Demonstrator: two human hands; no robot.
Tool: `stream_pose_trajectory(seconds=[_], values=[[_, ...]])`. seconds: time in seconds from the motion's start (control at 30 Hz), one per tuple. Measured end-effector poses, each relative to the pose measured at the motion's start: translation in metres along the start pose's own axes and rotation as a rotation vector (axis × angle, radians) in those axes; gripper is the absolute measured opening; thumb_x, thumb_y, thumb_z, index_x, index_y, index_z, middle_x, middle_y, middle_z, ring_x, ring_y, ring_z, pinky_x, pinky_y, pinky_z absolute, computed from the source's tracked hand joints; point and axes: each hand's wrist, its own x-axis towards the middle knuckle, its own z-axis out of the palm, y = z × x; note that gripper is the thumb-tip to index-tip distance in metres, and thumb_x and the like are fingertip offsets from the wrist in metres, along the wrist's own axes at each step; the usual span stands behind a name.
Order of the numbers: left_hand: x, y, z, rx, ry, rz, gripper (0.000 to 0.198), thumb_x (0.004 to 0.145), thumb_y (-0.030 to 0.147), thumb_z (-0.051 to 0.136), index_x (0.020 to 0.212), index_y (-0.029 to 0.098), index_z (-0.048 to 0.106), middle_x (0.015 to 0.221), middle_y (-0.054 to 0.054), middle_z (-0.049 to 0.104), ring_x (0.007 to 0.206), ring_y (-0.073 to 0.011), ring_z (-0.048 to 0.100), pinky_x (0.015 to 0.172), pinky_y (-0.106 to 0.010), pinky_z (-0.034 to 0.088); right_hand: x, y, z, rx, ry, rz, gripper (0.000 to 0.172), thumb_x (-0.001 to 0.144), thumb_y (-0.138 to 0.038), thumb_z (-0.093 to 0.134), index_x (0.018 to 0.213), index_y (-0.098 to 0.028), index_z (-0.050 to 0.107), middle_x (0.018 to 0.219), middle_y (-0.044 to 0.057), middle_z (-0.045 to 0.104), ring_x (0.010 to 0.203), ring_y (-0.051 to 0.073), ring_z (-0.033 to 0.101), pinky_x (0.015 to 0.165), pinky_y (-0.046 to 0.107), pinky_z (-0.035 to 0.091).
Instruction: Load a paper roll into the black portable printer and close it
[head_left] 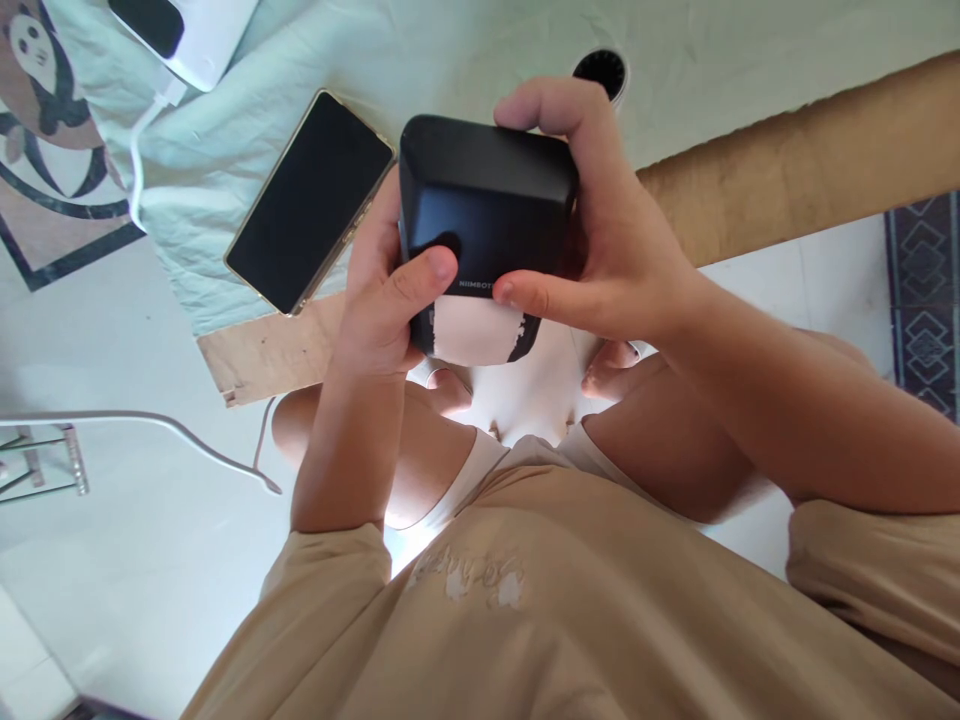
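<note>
Between my two hands is a black label printer (487, 215) marked NIIMBOT, held up over the table's near edge. A strip of pale label paper (478, 330) with ragged sides shows at its near end. My left hand (386, 280) grips the left side, thumb pressed on the top face. My right hand (592, 210) wraps the right side, its thumb beside the lettering and a forefinger at the far edge. The printer's underside and most of my left fingers are hidden. A phone (310, 203) with a dark screen lies on the cloth, left of my left hand.
A pale green cloth (450, 50) covers the table, whose wooden edge (810, 150) is bare. A small round container with a dark top (602, 72) stands beyond my right hand. A white device (199, 45) with a cable (136, 160) lies at the far left.
</note>
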Motion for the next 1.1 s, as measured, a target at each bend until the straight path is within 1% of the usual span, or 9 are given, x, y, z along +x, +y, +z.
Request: stream_pose_trajectory(seconds=[0.1,0.2,0.4,0.6,0.7,0.8,0.9,1.0,1.1], values=[[0.001,0.006,0.002,-0.020,-0.036,-0.066,0.046,0.075,0.052,0.063,0.112,0.025,0.062,0.107,-0.006,0.067,0.122,-0.0279,0.056,0.092,-0.035,0.053,-0.001,-0.002,0.000,-0.007,0.002,0.014,0.057,0.077,-0.046,0.058,0.124,-0.025,0.034,0.135,0.003,0.043,0.124,0.019,0.048,0.094,0.034,0.051],[-0.001,0.009,0.004,-0.037,-0.041,-0.092,0.045,0.079,0.055,0.057,0.113,0.026,0.062,0.106,-0.005,0.068,0.127,-0.0270,0.053,0.100,-0.038,0.051,-0.001,-0.004,-0.001,-0.017,0.016,0.008,0.054,0.077,-0.041,0.059,0.122,-0.023,0.036,0.132,0.004,0.046,0.123,0.017,0.048,0.101,0.034,0.048],[-0.005,0.004,0.008,-0.017,0.336,0.007,0.018,0.087,0.035,0.057,0.082,0.023,0.071,0.086,0.005,0.070,0.126,-0.0204,0.054,0.109,-0.031,0.046,-0.001,-0.009,-0.002,-0.026,0.028,0.039,0.052,0.077,-0.038,0.059,0.121,-0.023,0.037,0.132,0.003,0.047,0.122,0.017,0.049,0.099,0.033,0.048],[-0.001,0.013,0.018,-0.122,0.202,-0.149,0.032,0.095,0.032,0.037,0.097,0.023,0.068,0.105,-0.001,0.070,0.135,-0.0211,0.046,0.108,-0.038,0.048,0.000,-0.013,-0.004,-0.077,0.044,0.134,0.045,0.085,-0.040,0.052,0.123,-0.018,0.042,0.128,0.003,0.052,0.118,0.016,0.051,0.088,0.028,0.050],[0.000,0.018,0.022,-0.183,0.267,-0.191,0.034,0.096,0.025,0.030,0.100,0.016,0.063,0.097,-0.004,0.069,0.133,-0.0211,0.047,0.110,-0.045,0.046,0.002,-0.016,-0.006,-0.138,0.071,0.155,0.039,0.088,-0.039,0.048,0.119,-0.015,0.049,0.117,0.003,0.058,0.111,0.015,0.054,0.088,0.028,0.051],[0.000,0.017,0.020,-0.164,0.370,-0.166,0.026,0.090,0.017,0.034,0.078,0.013,0.057,0.080,-0.002,0.060,0.136,-0.0229,0.044,0.113,-0.045,0.041,0.005,-0.019,-0.011,-0.226,0.190,0.119,0.030,0.090,-0.031,0.043,0.106,-0.011,0.058,0.103,0.003,0.059,0.102,0.012,0.056,0.091,0.025,0.049],[0.000,0.010,0.012,-0.145,0.452,-0.096,0.025,0.083,0.009,0.035,0.060,0.019,0.039,0.069,-0.001,0.051,0.134,-0.0203,0.044,0.112,-0.038,0.041,0.008,-0.014,-0.019,-0.303,0.450,0.109,0.031,0.092,-0.029,0.040,0.099,-0.012,0.065,0.092,0.000,0.060,0.091,0.009,0.059,0.087,0.023,0.048],[0.001,0.003,0.005,-0.141,0.362,-0.048,0.024,0.081,0.016,0.041,0.058,0.022,0.039,0.066,-0.002,0.052,0.123,-0.0207,0.052,0.102,-0.032,0.048,0.014,-0.001,-0.031,-0.411,0.631,0.113,0.033,0.091,-0.033,0.043,0.095,-0.012,0.067,0.081,0.001,0.060,0.077,0.010,0.062,0.077,0.025,0.049],[0.004,0.002,0.004,-0.119,0.248,-0.020,0.022,0.080,0.023,0.046,0.058,0.023,0.044,0.062,-0.003,0.054,0.113,-0.0226,0.056,0.094,-0.031,0.051,0.023,0.009,-0.040,-0.527,0.556,0.034,0.029,0.090,-0.028,0.041,0.094,-0.012,0.064,0.079,0.001,0.059,0.070,0.010,0.061,0.083,0.032,0.051]])
